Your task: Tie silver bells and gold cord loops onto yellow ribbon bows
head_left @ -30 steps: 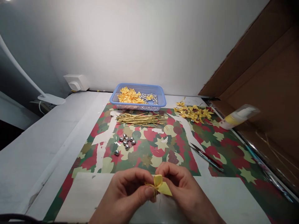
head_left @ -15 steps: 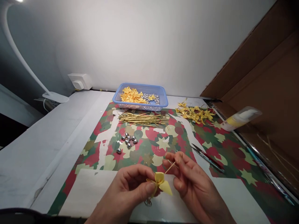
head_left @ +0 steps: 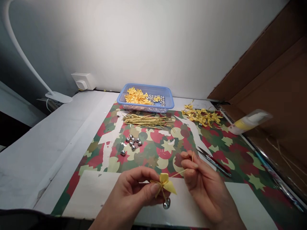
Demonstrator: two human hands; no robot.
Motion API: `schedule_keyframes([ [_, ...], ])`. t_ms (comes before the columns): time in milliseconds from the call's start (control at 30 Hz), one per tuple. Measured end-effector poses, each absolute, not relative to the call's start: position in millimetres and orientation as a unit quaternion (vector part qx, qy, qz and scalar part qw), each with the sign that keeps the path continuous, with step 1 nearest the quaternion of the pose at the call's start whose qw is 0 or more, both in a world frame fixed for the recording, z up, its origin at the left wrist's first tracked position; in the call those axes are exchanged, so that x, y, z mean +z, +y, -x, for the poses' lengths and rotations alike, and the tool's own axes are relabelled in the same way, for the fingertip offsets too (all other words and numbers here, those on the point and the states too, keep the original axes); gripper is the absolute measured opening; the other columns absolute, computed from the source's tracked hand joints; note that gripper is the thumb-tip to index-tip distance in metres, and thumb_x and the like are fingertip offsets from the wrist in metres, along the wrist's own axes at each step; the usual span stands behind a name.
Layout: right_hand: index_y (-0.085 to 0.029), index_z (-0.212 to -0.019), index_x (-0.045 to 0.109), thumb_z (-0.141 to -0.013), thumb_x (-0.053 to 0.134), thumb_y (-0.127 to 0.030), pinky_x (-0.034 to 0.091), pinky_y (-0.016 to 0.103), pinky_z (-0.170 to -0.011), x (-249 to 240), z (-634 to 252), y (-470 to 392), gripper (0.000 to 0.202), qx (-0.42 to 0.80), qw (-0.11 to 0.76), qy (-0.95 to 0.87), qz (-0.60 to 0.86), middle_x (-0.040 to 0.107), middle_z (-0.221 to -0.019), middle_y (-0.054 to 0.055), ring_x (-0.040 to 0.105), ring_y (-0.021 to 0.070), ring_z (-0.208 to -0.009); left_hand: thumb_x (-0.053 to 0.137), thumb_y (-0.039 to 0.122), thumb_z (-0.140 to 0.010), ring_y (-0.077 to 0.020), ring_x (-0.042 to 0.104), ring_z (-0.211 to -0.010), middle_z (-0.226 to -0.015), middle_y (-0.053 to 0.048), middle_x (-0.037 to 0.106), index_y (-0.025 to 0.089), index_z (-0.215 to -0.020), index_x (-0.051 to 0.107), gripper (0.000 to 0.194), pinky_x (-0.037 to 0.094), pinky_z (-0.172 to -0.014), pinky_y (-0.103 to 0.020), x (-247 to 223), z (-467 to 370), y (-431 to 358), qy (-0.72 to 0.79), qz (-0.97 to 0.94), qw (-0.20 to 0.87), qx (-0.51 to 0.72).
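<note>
Between the thumb and fingers of my left hand (head_left: 134, 195) is a yellow ribbon bow (head_left: 167, 184). A silver jingle bell (head_left: 166, 203) hangs just below the bow on a thin strand. My right hand (head_left: 203, 185), to the right, has its fingers closed on a thin gold tie (head_left: 178, 173) that runs taut from the bow. Beyond the hands, several loose silver bells (head_left: 133, 140) lie on the patterned mat. Behind them lies a bundle of gold ties (head_left: 146, 121).
A blue basket (head_left: 145, 109) at the back holds yellow bows and silver bells. More yellow bows with ties (head_left: 202, 116) are piled at the right, near a plastic bottle (head_left: 249, 122). Scissors (head_left: 214, 162) lie right of my right hand. A white lamp (head_left: 26, 60) stands at the left.
My right hand has moved right, drawing the gold tie out from the bow. The bell, mostly hidden before, now dangles in plain sight under the bow. My left hand keeps its hold.
</note>
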State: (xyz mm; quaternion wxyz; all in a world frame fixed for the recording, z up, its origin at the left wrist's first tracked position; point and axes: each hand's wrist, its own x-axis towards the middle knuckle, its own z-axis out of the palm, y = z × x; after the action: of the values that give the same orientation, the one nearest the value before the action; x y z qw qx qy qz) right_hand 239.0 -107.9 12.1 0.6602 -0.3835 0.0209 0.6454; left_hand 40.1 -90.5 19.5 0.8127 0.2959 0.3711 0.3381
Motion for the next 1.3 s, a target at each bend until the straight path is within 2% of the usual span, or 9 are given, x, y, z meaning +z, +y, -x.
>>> schedule_keyframes([
  [200, -0.025, -0.096, 0.060, -0.087, 0.082, -0.031, 0.040, 0.013, -0.044, 12, -235, -111, 0.025, 0.517, 0.713, -0.169, 0.442, 0.043, -0.065, -0.010, 0.030, 0.0036, -0.046, 0.088, 0.036, -0.080, -0.0165, 0.076, -0.072, -0.076, -0.007, 0.082, 0.016, -0.083, 0.075, 0.024, 0.059, -0.069, -0.022, 21, -36, -88, 0.411, -0.320, 0.777, 0.353],
  [467, -0.030, -0.112, 0.070, -0.100, 0.064, -0.039, 0.056, 0.028, -0.067, -7, -198, -152, 0.016, 0.105, 0.519, -0.627, 0.571, 0.073, -0.091, 0.005, 0.070, 0.0195, -0.077, 0.090, 0.034, -0.078, -0.0205, 0.078, -0.080, -0.081, -0.006, 0.082, 0.018, -0.086, 0.076, 0.023, 0.062, -0.075, -0.025, 17, -41, -88, 0.427, -0.306, 0.745, 0.411],
  [600, -0.022, -0.122, 0.064, -0.096, 0.070, -0.021, 0.059, 0.026, -0.080, -20, -186, -149, 0.027, -0.016, 0.457, -0.703, 0.544, 0.077, -0.099, 0.006, 0.076, 0.0203, -0.089, 0.090, 0.032, -0.077, -0.0183, 0.075, -0.078, -0.084, -0.005, 0.080, 0.018, -0.086, 0.078, 0.021, 0.060, -0.068, -0.022, 16, -43, -90, 0.435, -0.327, 0.726, 0.421],
  [767, -0.023, -0.119, 0.067, -0.100, 0.057, -0.013, 0.056, 0.029, -0.086, -18, -183, -141, 0.023, 0.037, 0.497, -0.663, 0.558, 0.075, -0.104, 0.008, 0.073, 0.0203, -0.095, 0.091, 0.031, -0.075, -0.0173, 0.073, -0.078, -0.083, -0.004, 0.080, 0.017, -0.084, 0.081, 0.019, 0.060, -0.072, -0.021, 15, -42, -88, 0.444, -0.337, 0.712, 0.428],
  [867, -0.021, -0.098, 0.070, -0.104, 0.053, -0.028, 0.052, 0.027, -0.071, -5, -185, -139, 0.020, 0.262, 0.525, -0.580, 0.565, 0.070, -0.088, 0.006, 0.066, 0.0186, -0.081, 0.092, 0.029, -0.074, -0.0152, 0.071, -0.077, -0.080, -0.003, 0.079, 0.018, -0.081, 0.081, 0.018, 0.058, -0.072, -0.019, 12, -42, -88, 0.454, -0.336, 0.696, 0.444],
  [967, -0.018, -0.078, 0.061, -0.096, 0.063, -0.058, 0.029, 0.022, -0.047, 9, -191, -136, 0.043, 0.578, 0.483, -0.393, 0.527, 0.046, -0.062, -0.004, 0.038, 0.0084, -0.050, 0.092, 0.029, -0.074, -0.0156, 0.072, -0.074, -0.078, -0.003, 0.080, 0.017, -0.081, 0.080, 0.018, 0.057, -0.070, -0.019, 9, -43, -88, 0.468, -0.349, 0.685, 0.436],
  [1067, -0.017, -0.080, 0.057, -0.086, 0.069, -0.070, 0.013, 0.021, -0.045, 15, -194, -132, 0.054, 0.733, 0.448, -0.260, 0.441, 0.034, -0.058, -0.009, 0.016, 0.0027, -0.044, 0.093, 0.029, -0.073, -0.0178, 0.074, -0.076, -0.079, -0.003, 0.081, 0.018, -0.080, 0.081, 0.018, 0.059, -0.072, -0.022, 8, -45, -89, 0.479, -0.361, 0.662, 0.449],
  [1167, -0.018, -0.076, 0.057, -0.089, 0.059, -0.076, 0.018, 0.022, -0.047, 12, -193, -131, 0.060, 0.685, 0.444, -0.316, 0.484, 0.037, -0.059, -0.007, 0.024, 0.0056, -0.047, 0.092, 0.029, -0.074, -0.0171, 0.074, -0.074, -0.076, -0.001, 0.080, 0.020, -0.080, 0.080, 0.016, 0.059, -0.070, -0.021, 9, -45, -89, 0.474, -0.367, 0.657, 0.458],
  [1300, -0.020, -0.070, 0.058, -0.103, 0.042, -0.064, 0.041, 0.027, -0.062, 0, -192, -138, 0.057, 0.419, 0.476, -0.513, 0.579, 0.057, -0.071, 0.003, 0.054, 0.0167, -0.069, 0.090, 0.032, -0.078, -0.0178, 0.076, -0.075, -0.078, -0.002, 0.081, 0.020, -0.084, 0.079, 0.017, 0.059, -0.070, -0.021, 9, -44, -89, 0.464, -0.348, 0.676, 0.454],
])
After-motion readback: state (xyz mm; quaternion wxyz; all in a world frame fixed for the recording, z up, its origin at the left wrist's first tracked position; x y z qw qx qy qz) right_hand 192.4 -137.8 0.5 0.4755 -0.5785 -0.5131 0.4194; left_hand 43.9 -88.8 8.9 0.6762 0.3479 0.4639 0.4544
